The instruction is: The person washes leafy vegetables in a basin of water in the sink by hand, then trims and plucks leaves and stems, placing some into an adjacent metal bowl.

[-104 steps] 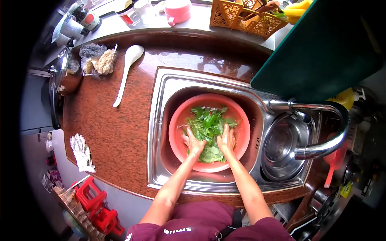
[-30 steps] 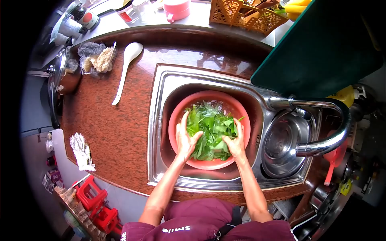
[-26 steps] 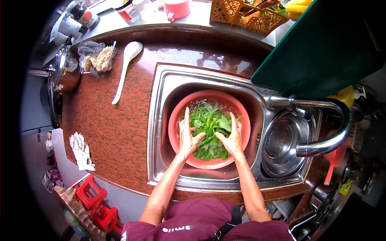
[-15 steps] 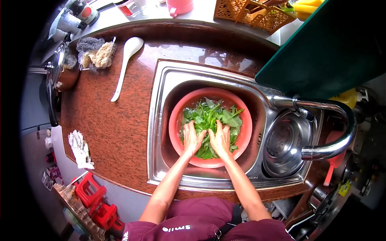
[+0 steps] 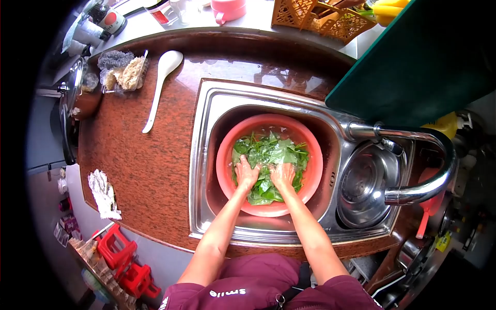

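Note:
A pink-red basin [image 5: 223, 178] sits in the left bowl of the steel sink [image 5: 199, 206], with water and green leaves [image 5: 266, 195] inside. My left hand [image 5: 246, 173] rests on the leaves at the left, its fingers spread and wet. To the right of it, my right hand [image 5: 282, 174] is pushed down among the leaves, fingertips partly under water; the fingers look stretched out. Neither hand is closed round anything.
The curved tap [image 5: 447, 155] arches over the right bowl, which holds a metal basin [image 5: 364, 181]. A dark green board [image 5: 403, 72] leans behind. On the counter lie a white ladle [image 5: 159, 88], a cloth [image 5: 103, 194] and a tray of scouring pads [image 5: 126, 72].
The leaves between my hands have gone down and spread out lower in the water. My right hand has sunk deeper among them. My left hand is nearly where it was.

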`<state>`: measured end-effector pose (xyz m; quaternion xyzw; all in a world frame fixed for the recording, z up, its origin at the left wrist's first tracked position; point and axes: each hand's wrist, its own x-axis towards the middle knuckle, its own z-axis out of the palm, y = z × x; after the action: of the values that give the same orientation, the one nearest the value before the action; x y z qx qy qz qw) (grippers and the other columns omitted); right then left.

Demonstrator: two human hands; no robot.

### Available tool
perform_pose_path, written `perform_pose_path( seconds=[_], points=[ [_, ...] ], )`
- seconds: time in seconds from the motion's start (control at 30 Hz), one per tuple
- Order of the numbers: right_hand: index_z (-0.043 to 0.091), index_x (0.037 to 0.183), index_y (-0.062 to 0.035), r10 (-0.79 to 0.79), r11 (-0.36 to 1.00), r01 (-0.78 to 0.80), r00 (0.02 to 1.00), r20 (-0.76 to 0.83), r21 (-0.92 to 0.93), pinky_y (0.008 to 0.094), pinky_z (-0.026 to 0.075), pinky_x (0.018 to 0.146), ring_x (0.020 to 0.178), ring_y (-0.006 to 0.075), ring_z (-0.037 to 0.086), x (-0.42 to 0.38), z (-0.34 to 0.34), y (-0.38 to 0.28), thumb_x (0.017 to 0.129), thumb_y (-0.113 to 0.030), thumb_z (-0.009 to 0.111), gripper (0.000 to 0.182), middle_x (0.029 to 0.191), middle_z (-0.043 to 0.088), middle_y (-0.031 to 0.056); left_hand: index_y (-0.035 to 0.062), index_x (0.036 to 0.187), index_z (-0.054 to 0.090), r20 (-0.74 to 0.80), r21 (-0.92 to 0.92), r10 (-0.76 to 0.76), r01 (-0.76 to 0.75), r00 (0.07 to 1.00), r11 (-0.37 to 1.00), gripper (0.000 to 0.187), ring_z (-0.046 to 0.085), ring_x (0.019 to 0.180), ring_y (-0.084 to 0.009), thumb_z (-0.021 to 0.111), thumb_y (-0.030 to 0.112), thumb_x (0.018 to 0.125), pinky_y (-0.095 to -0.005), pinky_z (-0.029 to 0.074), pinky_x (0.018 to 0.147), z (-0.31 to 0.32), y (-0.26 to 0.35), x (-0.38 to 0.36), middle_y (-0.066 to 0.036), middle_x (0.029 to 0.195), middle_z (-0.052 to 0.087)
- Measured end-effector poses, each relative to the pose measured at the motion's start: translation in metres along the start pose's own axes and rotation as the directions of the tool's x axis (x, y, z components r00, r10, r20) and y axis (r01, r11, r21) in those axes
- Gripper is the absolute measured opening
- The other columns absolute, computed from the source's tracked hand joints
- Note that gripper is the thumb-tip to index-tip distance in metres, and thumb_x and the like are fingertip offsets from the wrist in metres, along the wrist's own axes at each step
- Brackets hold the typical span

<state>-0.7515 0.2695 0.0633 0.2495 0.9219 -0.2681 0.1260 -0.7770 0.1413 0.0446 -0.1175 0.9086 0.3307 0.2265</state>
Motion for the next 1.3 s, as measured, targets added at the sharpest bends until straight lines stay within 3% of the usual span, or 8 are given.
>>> perform_pose_path(
  seconds=[0.07,0.23,0.33,0.63,0.77,0.83,0.97,1.3],
  points=[
    [0.059,0.090,0.0046,-0.056,0.993,0.070,0.987,-0.149,0.093,0.0459,0.046,0.076,0.087,0.0400,0.057,0.002,0.004,0.005,0.066,-0.024,0.070,0.039,0.090,0.059,0.0234,0.0049,0.119,0.037,0.018,-0.117,-0.021,0.023,1.000,0.993,0.061,0.049,0.102,-0.0407,0.065,0.024,0.068,-0.0452,0.039,0.087,-0.010,0.004,-0.003,-0.025,0.111,0.051],
    [0.060,0.090,0.0045,0.166,0.940,-0.249,0.931,0.325,0.233,0.0370,0.049,0.066,0.075,0.0292,0.061,0.005,-0.052,-0.006,0.060,-0.015,0.067,0.036,0.080,0.061,0.0200,0.0031,0.108,0.048,0.036,-0.389,-0.109,0.114,0.993,0.914,0.036,0.059,0.084,-0.0280,0.058,0.005,0.073,-0.0371,0.044,0.077,-0.016,-0.015,-0.001,-0.017,0.094,0.060],
    [0.063,0.091,-0.0005,-0.003,0.716,-0.083,0.993,0.122,0.693,0.0274,0.045,0.063,0.067,0.0167,0.056,-0.009,-0.048,0.019,0.061,-0.006,0.060,0.031,0.075,0.059,0.0067,0.0007,0.108,0.047,0.184,-0.743,-0.094,0.201,0.978,0.638,0.033,0.056,0.075,-0.0183,0.052,-0.001,0.076,-0.0311,0.046,0.070,-0.056,-0.002,-0.020,-0.008,0.088,0.059],
    [0.055,0.088,-0.0073,-0.030,0.285,-0.202,0.975,0.220,0.937,0.0211,0.043,0.063,0.070,0.0080,0.051,-0.031,-0.090,0.020,0.063,0.006,0.055,0.029,0.080,0.052,-0.0012,-0.0015,0.117,0.041,0.006,-0.525,0.044,-0.034,0.999,0.850,0.042,0.052,0.098,-0.0303,0.052,0.007,0.077,-0.0354,0.038,0.088,-0.035,-0.016,-0.031,-0.019,0.100,0.056],
    [0.049,0.107,-0.0033,0.069,0.627,-0.141,0.990,0.125,0.766,0.0295,0.043,0.078,0.092,0.0190,0.050,-0.021,-0.070,0.030,0.066,0.000,0.056,0.042,0.099,0.050,0.0083,-0.0051,0.120,0.033,-0.100,-0.097,0.061,-0.071,0.993,0.993,0.081,0.040,0.110,-0.0387,0.074,0.035,0.062,-0.0460,0.037,0.089,-0.027,0.031,-0.046,-0.024,0.116,0.039],
    [0.035,0.124,-0.0070,-0.029,0.940,0.036,0.999,-0.027,0.338,0.0444,0.040,0.087,0.106,0.0394,0.044,-0.015,-0.044,0.034,0.072,-0.020,0.061,0.059,0.114,0.040,0.0215,-0.0019,0.123,0.028,-0.060,0.058,0.056,-0.052,0.997,0.997,0.091,0.040,0.108,-0.0385,0.078,0.037,0.057,-0.0491,0.038,0.085,-0.013,0.033,-0.041,-0.021,0.114,0.038],
    [0.026,0.127,-0.0106,0.127,0.992,-0.122,0.980,0.150,-0.043,0.0537,0.040,0.083,0.108,0.0454,0.040,-0.011,-0.029,0.005,0.078,-0.038,0.057,0.064,0.119,0.035,0.0222,0.0000,0.122,0.029,-0.050,0.141,-0.010,0.017,0.999,0.990,0.081,0.040,0.108,-0.0400,0.075,0.029,0.062,-0.0518,0.039,0.084,0.016,0.016,-0.023,-0.021,0.114,0.038],
    [0.056,0.103,-0.0052,0.088,0.995,-0.088,0.996,-0.006,-0.045,0.0424,0.044,0.084,0.099,0.0400,0.051,0.006,-0.004,0.032,0.071,-0.017,0.065,0.035,0.120,0.044,0.0235,0.0008,0.115,0.041,-0.040,-0.091,-0.162,0.158,0.986,0.983,0.062,0.050,0.102,-0.0392,0.072,0.019,0.064,-0.0447,0.041,0.086,0.011,0.005,-0.001,-0.022,0.110,0.053]
  ],
)
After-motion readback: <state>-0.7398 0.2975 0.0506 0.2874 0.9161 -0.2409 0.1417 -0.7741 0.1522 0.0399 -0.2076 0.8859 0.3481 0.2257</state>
